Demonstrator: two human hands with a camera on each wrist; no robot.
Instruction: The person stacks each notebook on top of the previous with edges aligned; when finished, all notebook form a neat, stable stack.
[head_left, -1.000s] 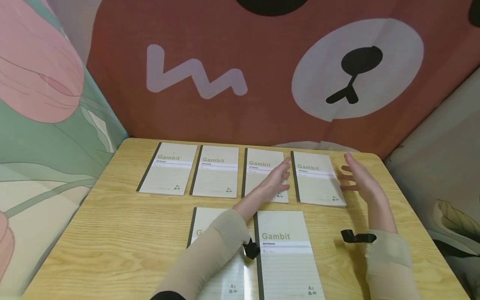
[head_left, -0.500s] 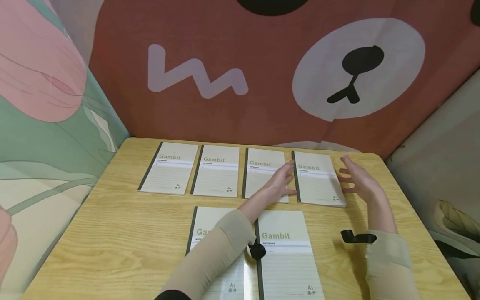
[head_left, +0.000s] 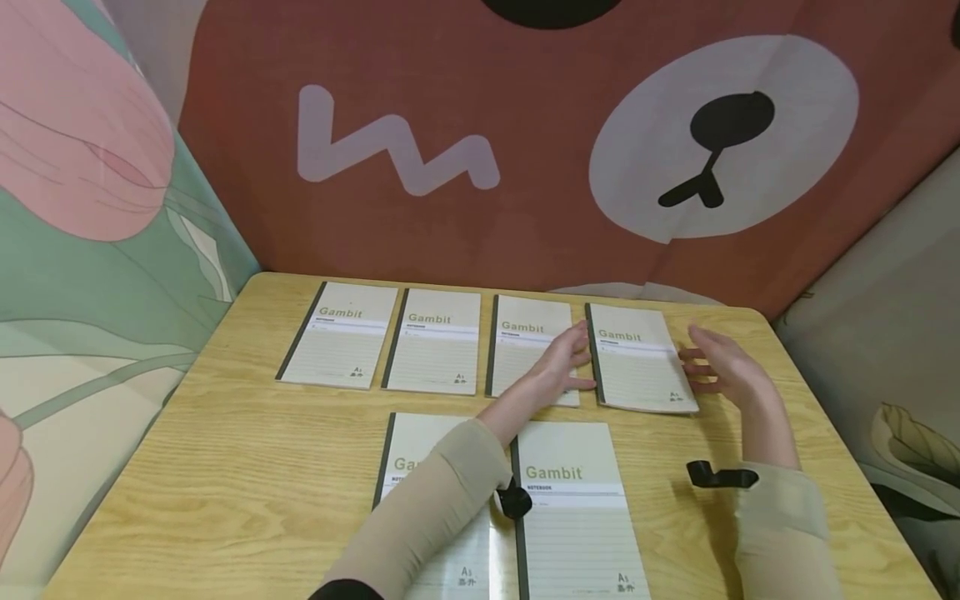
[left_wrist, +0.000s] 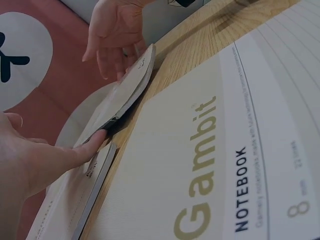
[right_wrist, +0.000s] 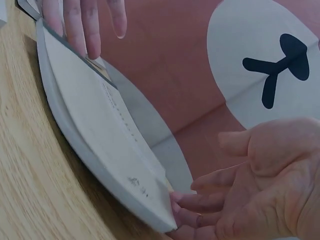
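A pale Gambit notebook (head_left: 641, 371) with a dark spine lies at the right end of the back row, between both hands. My left hand (head_left: 551, 368) reaches across to its spine, thumb and fingers extended; in the left wrist view the thumb touches the spine's near end. My right hand (head_left: 726, 368) is at the opposite edge, its thumb raised apart from the cover. In the right wrist view its fingertips touch the edge of the notebook (right_wrist: 100, 120), which bows, with its ends raised off the wood. Neither hand is closed around it.
Three matching notebooks continue the back row leftward: one beside my left hand (head_left: 517, 354), then the second (head_left: 433, 350) and the leftmost (head_left: 337, 346). Two more, a front left one (head_left: 450, 550) partly under my left sleeve and a front right one (head_left: 573, 533), lie on the wooden table (head_left: 225, 467).
My left hand has moved slightly right to the notebook's spine. My right hand has lowered a little at the other edge, and the notebook's right near corner has risen slightly.
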